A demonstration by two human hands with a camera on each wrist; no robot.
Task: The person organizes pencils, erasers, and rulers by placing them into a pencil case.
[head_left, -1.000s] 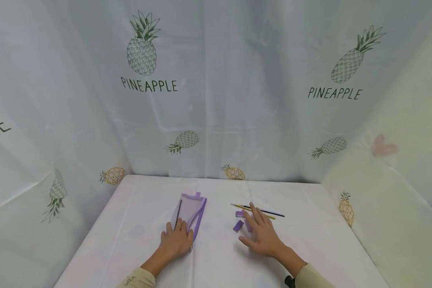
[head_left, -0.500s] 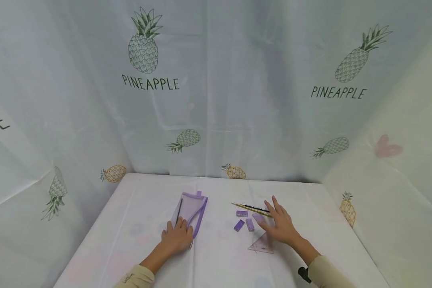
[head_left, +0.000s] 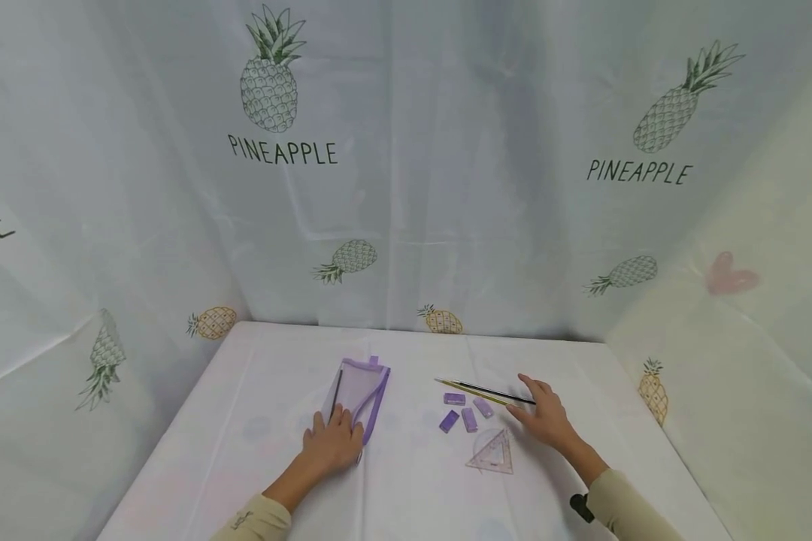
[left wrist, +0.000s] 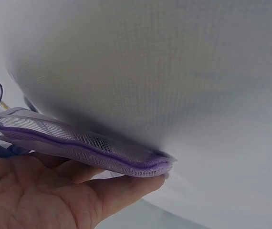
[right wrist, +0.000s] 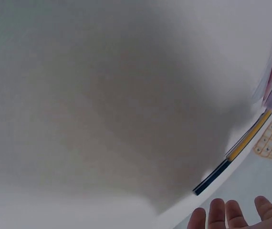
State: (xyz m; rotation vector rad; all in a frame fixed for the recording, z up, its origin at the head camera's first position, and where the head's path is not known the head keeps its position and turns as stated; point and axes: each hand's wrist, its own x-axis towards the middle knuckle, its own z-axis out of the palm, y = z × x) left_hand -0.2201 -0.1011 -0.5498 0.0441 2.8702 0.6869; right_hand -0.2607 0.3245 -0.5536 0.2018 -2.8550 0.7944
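Observation:
My left hand (head_left: 334,443) rests on a purple mesh pencil case (head_left: 362,387) lying on the table at centre left. A dark, thin stick shows in the case, its lower end hidden by the hand. In the left wrist view, fingers lie along the mesh case (left wrist: 78,143). My right hand (head_left: 548,417), fingers spread and holding nothing, hovers beside the right end of a black pencil (head_left: 497,392) and a yellow pencil (head_left: 477,392). Several small purple erasers (head_left: 469,419) lie below the pencils. Nearer me is a clear set square (head_left: 492,454); a round transparent shape shows behind it.
A white cloth covers the table (head_left: 277,376). Pineapple-printed curtains (head_left: 446,188) stand along its back and both sides. A dark strap piece (head_left: 580,507) shows at the right sleeve.
My right hand has moved right, off the erasers and pencils, uncovering them and the set square. The left hand has stayed on the pencil case.

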